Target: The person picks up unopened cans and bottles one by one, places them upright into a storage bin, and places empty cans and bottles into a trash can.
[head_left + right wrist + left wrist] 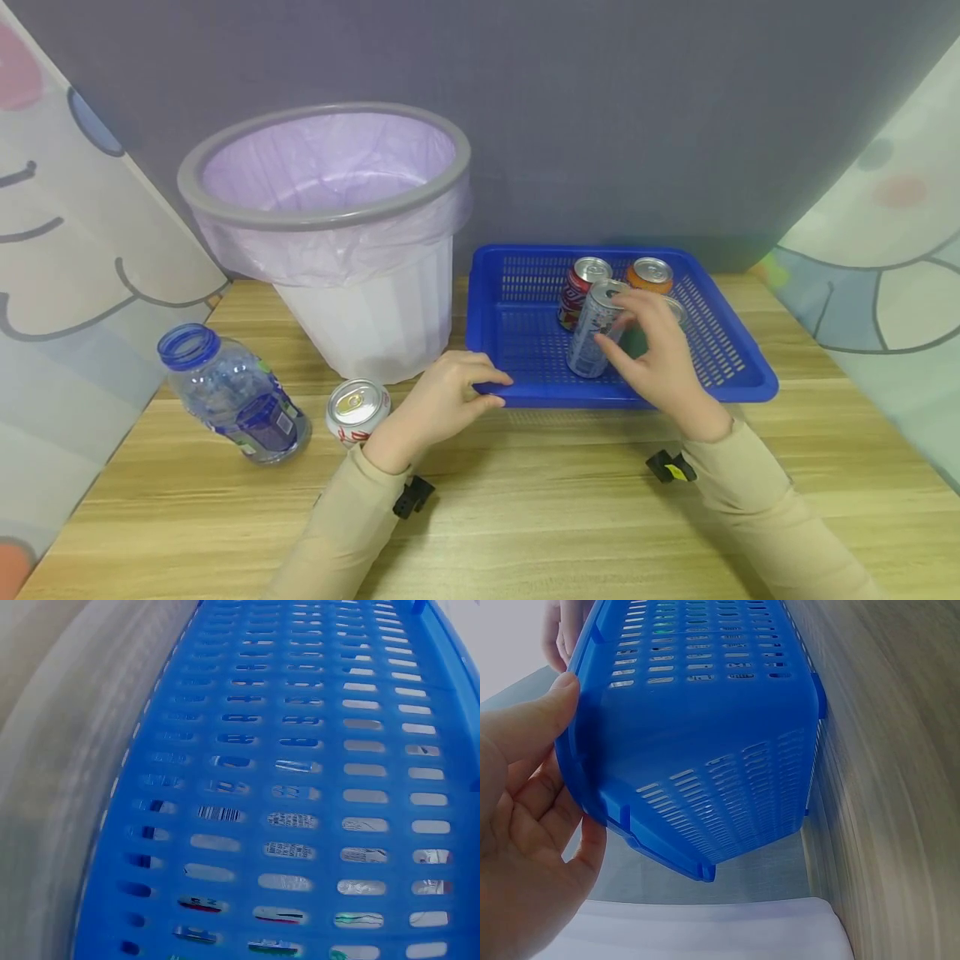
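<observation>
A blue slotted plastic basket [517,392] stands on the table, holding several drink cans. My left hand [450,396] pinches the rim at its front left corner; the left wrist view shows the thumb [555,705] and fingers on either side of that rim. Over the basket, my right hand [660,354] is beside a tall light-blue can [590,337] that stands upright. Its loosely bent fingers and thumb overlap the can's right edge; firm contact cannot be made out. Behind are a dark red can [574,296] and an orange can [651,275]. A green can [634,342] is partly hidden by the right hand.
Left of the basket stands a white bin [375,317] with a purple liner and grey rim. A clear plastic bottle [240,400] with a blue neck and a white-and-red can [357,410] stand on the wooden table [540,517]. A grey panel [600,125] rises behind.
</observation>
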Demonstrator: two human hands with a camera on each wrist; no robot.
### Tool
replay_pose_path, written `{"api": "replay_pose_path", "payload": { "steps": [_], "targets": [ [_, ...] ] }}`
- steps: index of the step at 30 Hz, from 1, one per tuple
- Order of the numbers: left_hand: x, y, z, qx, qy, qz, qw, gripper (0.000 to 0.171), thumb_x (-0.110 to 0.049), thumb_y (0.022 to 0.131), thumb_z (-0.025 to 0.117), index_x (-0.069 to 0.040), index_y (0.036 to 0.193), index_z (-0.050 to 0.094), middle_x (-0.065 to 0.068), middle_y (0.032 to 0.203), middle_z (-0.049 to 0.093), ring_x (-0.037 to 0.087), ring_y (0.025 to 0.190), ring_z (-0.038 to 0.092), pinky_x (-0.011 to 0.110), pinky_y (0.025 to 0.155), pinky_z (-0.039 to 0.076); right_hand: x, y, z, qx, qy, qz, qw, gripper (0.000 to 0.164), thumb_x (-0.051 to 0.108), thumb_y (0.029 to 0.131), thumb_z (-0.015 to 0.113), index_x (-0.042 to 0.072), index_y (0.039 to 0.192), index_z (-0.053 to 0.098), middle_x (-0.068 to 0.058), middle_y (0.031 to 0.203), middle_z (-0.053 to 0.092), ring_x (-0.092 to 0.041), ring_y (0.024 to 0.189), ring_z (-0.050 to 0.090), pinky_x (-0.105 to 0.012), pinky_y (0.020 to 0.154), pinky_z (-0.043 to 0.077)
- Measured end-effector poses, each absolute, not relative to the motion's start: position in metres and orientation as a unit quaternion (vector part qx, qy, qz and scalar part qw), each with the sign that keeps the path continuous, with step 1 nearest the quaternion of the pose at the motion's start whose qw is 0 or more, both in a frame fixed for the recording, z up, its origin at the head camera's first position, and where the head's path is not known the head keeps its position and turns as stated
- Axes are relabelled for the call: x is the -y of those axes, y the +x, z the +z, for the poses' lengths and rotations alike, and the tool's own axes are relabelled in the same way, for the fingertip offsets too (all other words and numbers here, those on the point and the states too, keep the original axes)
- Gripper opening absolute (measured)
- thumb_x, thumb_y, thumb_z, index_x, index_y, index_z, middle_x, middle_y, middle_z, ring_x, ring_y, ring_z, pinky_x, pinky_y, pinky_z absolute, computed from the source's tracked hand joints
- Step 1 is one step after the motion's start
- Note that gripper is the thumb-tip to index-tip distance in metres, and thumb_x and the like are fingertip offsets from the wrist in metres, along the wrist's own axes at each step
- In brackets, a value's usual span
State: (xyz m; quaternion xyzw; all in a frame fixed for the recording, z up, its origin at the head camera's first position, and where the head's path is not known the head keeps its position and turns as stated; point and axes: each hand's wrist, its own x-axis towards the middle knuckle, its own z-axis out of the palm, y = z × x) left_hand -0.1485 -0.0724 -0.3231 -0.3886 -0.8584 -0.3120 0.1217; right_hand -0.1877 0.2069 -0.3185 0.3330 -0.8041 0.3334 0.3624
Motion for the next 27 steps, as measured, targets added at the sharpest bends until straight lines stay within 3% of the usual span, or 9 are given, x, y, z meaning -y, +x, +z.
{"api": "replay_pose_path", "payload": {
  "steps": [4,7,11,17,27],
  "targets": [
    [0.072,-0.148,-0.323,0.857,-0.393,-0.308,0.131,0.021,-0.01,0.078,0.076,-0.006,0.099,0.073,0.0,0.085,0.069,0.013,0.081,0.063,0.025,0.077,0.052,-0.209,-0.183,-0.32,0.804,0.395,0.306,0.322,0.052,0.046,0.096,0.047,-0.003,0.104,0.061,-0.014,0.099,0.063,-0.016,0.07,0.057,-0.017,0.08,0.044],
    [0.072,-0.148,-0.323,0.857,-0.39,-0.311,0.129,0.021,-0.01,0.079,0.076,-0.006,0.099,0.073,0.0,0.085,0.069,0.013,0.08,0.063,0.024,0.076,0.052,-0.211,-0.18,-0.321,0.814,0.419,0.291,0.279,0.033,0.034,0.095,0.056,0.002,0.098,0.064,-0.006,0.094,0.065,-0.011,0.072,0.058,-0.02,0.068,0.048],
    [0.072,-0.147,-0.323,0.86,-0.384,-0.316,0.119,0.021,-0.01,0.079,0.075,-0.007,0.1,0.073,-0.001,0.085,0.069,0.012,0.08,0.062,0.023,0.074,0.051,-0.213,-0.178,-0.321,0.836,0.434,0.263,0.207,0.01,0.015,0.086,0.068,0.008,0.094,0.066,0.003,0.085,0.065,-0.007,0.074,0.059,-0.027,0.064,0.052],
    [0.071,-0.146,-0.322,0.87,-0.384,-0.287,0.118,0.021,-0.01,0.08,0.075,-0.007,0.1,0.073,0.001,0.088,0.07,0.013,0.083,0.064,0.025,0.078,0.052,-0.214,-0.174,-0.318,0.864,0.441,0.223,0.096,0.012,0.014,0.085,0.069,0.01,0.096,0.068,0.003,0.087,0.068,-0.005,0.079,0.062,-0.031,0.069,0.056],
    [0.073,-0.137,-0.311,0.881,-0.391,-0.235,0.128,0.024,-0.012,0.082,0.073,-0.005,0.105,0.072,0.005,0.104,0.07,0.019,0.1,0.065,0.031,0.091,0.052,-0.219,-0.172,-0.31,0.864,0.453,0.219,0.029,0.007,0.015,0.089,0.065,0.011,0.092,0.069,0.008,0.087,0.065,0.0,0.077,0.058,-0.03,0.069,0.054]
  ]
}}
